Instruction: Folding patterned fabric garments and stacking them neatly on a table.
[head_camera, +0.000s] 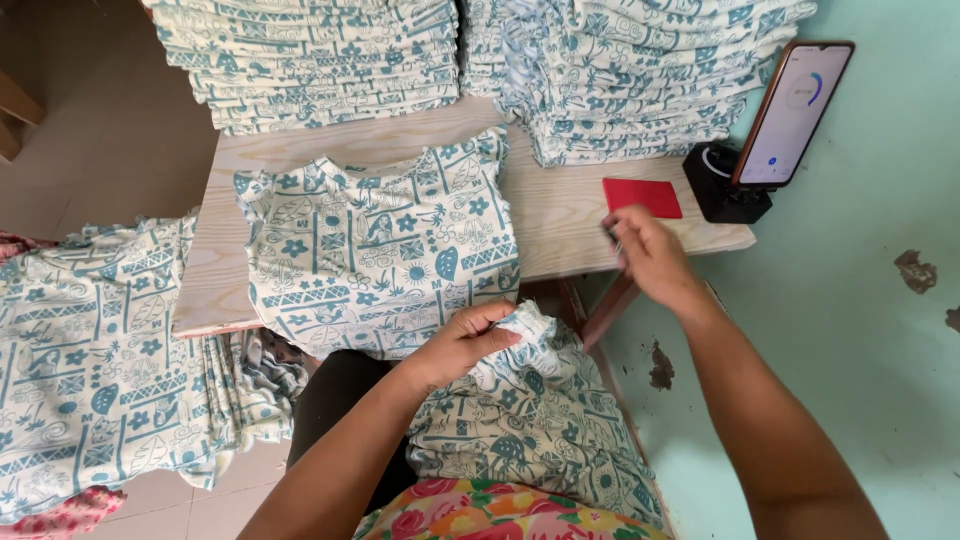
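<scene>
My left hand (462, 343) pinches a bunched fold of a white garment with a teal print (530, 420) that lies over my lap. A little above the table's right front edge, my right hand (648, 258) is closed on a small dark tool whose tip shows at the fingers. A second garment of the same print (375, 245) lies spread flat on the pale wooden table (560, 215), just beyond my left hand. A red card (642, 196) rests on the table right behind my right hand.
Two tall stacks of folded printed garments (310, 60) (640, 70) fill the back of the table. A phone (795, 100) leans lit on a black stand (722, 185) at the right. More printed garments (95, 360) hang at the left. The floor (850, 330) is teal.
</scene>
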